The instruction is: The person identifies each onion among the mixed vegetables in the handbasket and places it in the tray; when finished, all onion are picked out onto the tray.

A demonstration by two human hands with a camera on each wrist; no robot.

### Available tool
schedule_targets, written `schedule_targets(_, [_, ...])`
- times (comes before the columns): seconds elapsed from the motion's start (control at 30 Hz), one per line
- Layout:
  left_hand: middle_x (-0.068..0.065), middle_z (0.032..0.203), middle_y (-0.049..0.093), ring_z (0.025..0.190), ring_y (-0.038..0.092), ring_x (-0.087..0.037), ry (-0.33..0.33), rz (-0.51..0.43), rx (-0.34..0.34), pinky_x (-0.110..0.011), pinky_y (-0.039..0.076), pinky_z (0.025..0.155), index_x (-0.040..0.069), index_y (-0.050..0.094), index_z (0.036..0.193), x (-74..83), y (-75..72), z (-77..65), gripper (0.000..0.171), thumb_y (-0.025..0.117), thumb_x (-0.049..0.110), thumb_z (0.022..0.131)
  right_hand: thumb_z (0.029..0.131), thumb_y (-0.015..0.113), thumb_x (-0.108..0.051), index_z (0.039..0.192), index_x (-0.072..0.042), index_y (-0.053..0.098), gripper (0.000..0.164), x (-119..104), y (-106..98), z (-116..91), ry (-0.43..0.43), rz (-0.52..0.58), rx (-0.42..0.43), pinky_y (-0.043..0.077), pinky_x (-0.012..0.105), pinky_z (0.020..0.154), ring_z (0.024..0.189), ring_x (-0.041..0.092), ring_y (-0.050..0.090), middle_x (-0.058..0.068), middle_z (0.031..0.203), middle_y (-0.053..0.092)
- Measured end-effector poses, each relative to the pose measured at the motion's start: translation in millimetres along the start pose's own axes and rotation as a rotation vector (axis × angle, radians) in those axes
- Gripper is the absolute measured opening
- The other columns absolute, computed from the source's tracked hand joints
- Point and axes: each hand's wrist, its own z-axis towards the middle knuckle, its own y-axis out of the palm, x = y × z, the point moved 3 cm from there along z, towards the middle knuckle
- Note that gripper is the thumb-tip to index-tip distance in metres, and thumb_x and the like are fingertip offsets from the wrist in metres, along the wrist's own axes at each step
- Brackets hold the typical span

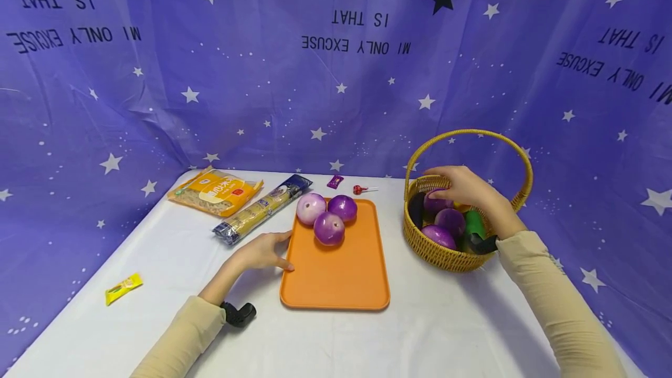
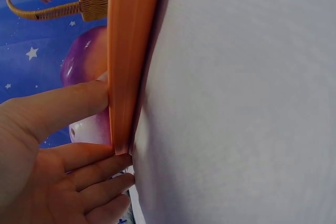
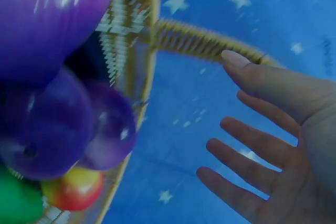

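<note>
Three purple onions (image 1: pixel 329 228) sit together at the far left corner of an orange tray (image 1: pixel 336 279). My left hand (image 1: pixel 265 251) is at the tray's left edge, thumb on the rim and fairly straight fingers against its outer side (image 2: pixel 123 77). My right hand (image 1: pixel 462 185) is over the wicker basket (image 1: pixel 446 258), under its arched handle. In the right wrist view this hand (image 3: pixel 273 145) has spread fingers and holds nothing. Inside the basket are several round purple vegetables (image 3: pixel 47 124), a green one (image 1: pixel 474 224), a dark one (image 1: pixel 416 210) and a red-yellow fruit (image 3: pixel 73 188).
Left of the tray lie a clear pack of yellow sticks (image 1: pixel 262 210) and an orange food bag (image 1: pixel 215 191). A yellow wrapped snack (image 1: pixel 123 289) is at the near left. Behind the tray are a purple candy (image 1: pixel 335 181) and a red lollipop (image 1: pixel 359 189). A starry cloth backs the table.
</note>
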Motion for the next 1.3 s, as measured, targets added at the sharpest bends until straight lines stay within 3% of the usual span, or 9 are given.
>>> schedule_targets(0.17, [-0.024, 0.141, 0.046, 0.132, 0.039, -0.042, -0.009, -0.008, -0.002, -0.052, 0.031, 0.11, -0.006, 0.042, 0.142, 0.3, 0.8, 0.0, 0.09, 0.084, 0.033, 0.073, 0.084, 0.075, -0.014, 0.133, 0.002, 0.055, 0.056, 23.2, 8.9, 7.1, 0.078, 0.03, -0.092, 0.038, 0.06, 0.102, 0.121, 0.044, 0.049, 0.023, 0.128, 0.058])
schedule_targets(0.4, [-0.024, 0.141, 0.046, 0.132, 0.04, -0.041, -0.004, -0.008, -0.001, -0.051, 0.032, 0.11, -0.005, 0.042, 0.142, 0.7, 2.4, 1.0, 0.089, 0.084, 0.032, 0.073, 0.084, 0.075, -0.018, 0.133, 0.001, 0.056, 0.056, 44.2, 21.9, 13.9, 0.085, 0.0, -0.16, 0.043, 0.058, 0.097, 0.108, 0.04, 0.055, 0.023, 0.122, 0.061])
schedule_targets(0.7, [-0.024, 0.141, 0.046, 0.132, 0.039, -0.041, -0.002, -0.013, -0.002, -0.052, 0.031, 0.111, -0.005, 0.042, 0.142, -0.2, 1.9, 1.1, 0.09, 0.084, 0.033, 0.073, 0.084, 0.075, -0.017, 0.129, -0.002, 0.06, 0.05, 59.6, 31.5, 16.5, 0.157, 0.006, -0.214, 0.035, 0.062, 0.103, 0.119, 0.045, 0.047, 0.023, 0.123, 0.059])
schedule_targets(1.03, [-0.023, 0.142, 0.045, 0.133, 0.039, -0.04, -0.019, -0.027, -0.003, -0.051, 0.031, 0.111, -0.004, 0.042, 0.142, -3.0, 0.8, 2.2, 0.09, 0.084, 0.033, 0.072, 0.085, 0.072, -0.011, 0.116, -0.005, 0.066, 0.032, 62.7, 39.7, 20.0, 0.17, 0.039, -0.198, 0.048, 0.055, 0.092, 0.104, 0.038, 0.056, 0.019, 0.111, 0.064])
schedule_targets(1.3, [-0.023, 0.142, 0.046, 0.133, 0.039, -0.039, -0.024, -0.029, -0.003, -0.051, 0.031, 0.111, -0.004, 0.041, 0.143, -3.3, 1.2, 2.3, 0.09, 0.084, 0.033, 0.072, 0.084, 0.073, -0.009, 0.113, -0.005, 0.067, 0.03, 63.6, 38.5, 18.6, 0.137, 0.045, -0.159, 0.05, 0.055, 0.089, 0.103, 0.04, 0.058, 0.021, 0.108, 0.065])
